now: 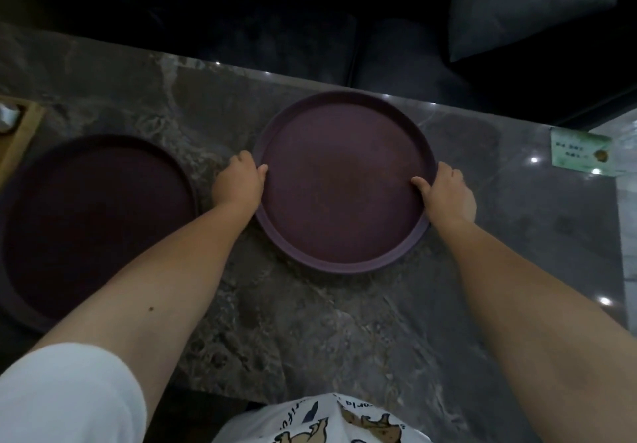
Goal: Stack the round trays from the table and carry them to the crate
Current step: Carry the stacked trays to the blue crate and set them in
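Note:
A round purple tray (344, 180) lies in the middle of the marble table (344, 322). My left hand (239, 184) grips its left rim, thumb over the edge. On the opposite rim my right hand (448, 194) holds on the same way. The tray looks tilted slightly, near edge casting a shadow. A second, darker round tray (93, 222) lies flat at the left, apart from the first. No crate is in view.
A wooden box edge (20, 132) sits at the far left behind the dark tray. A small green card (579, 151) lies at the table's right end. Dark seats with grey cushions (527, 5) stand beyond the far edge.

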Motion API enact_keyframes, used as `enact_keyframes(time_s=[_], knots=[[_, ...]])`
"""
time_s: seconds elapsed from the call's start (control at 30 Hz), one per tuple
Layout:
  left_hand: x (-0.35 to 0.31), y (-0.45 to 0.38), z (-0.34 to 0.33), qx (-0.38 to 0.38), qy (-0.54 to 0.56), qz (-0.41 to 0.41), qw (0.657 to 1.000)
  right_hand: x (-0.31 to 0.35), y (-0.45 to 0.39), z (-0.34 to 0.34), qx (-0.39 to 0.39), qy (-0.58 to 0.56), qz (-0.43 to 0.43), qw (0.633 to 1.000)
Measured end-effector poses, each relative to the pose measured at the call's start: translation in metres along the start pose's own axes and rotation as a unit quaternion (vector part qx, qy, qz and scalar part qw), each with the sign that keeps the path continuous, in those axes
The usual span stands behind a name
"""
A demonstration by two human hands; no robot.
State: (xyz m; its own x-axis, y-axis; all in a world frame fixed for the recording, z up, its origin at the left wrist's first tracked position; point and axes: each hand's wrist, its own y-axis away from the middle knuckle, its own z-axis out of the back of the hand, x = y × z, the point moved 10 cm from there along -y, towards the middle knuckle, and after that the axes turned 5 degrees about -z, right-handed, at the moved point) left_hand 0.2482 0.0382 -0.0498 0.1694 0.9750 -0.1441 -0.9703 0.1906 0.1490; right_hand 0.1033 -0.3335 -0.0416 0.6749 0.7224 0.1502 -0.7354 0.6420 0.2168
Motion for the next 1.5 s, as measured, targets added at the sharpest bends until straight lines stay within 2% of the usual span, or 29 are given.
enact_keyframes(time_s=[0.17, 0.4, 0.57, 0.77, 1.1, 1.5], knots=[[-0.002, -0.002, -0.002, -0.015, -0.007, -0.007, 1.0, -0.005, -0.001, -0.006, 0.003, 0.014, -0.013, 1.0], [0.004, -0.005, -0.01, -0.005, 0.013, 0.015, 1.0, -0.013, -0.008, -0.017, 0.027, -0.045, -0.026, 0.998], [0.015, -0.007, -0.016, 0.029, 0.093, 0.056, 0.994, -0.022, -0.011, -0.021, 0.046, -0.11, -0.059, 0.991], [0.027, 0.006, 0.004, 0.02, 0.136, 0.082, 0.987, -0.009, -0.016, 0.002, 0.052, -0.169, -0.029, 0.984], [0.091, 0.03, 0.08, -0.052, 0.14, 0.134, 0.98, 0.095, -0.023, 0.06, 0.028, -0.22, 0.098, 0.97], [0.237, 0.126, 0.1, -0.083, 0.138, 0.236, 0.958, 0.247, 0.053, 0.019, 0.077, -0.145, 0.203, 0.965]])
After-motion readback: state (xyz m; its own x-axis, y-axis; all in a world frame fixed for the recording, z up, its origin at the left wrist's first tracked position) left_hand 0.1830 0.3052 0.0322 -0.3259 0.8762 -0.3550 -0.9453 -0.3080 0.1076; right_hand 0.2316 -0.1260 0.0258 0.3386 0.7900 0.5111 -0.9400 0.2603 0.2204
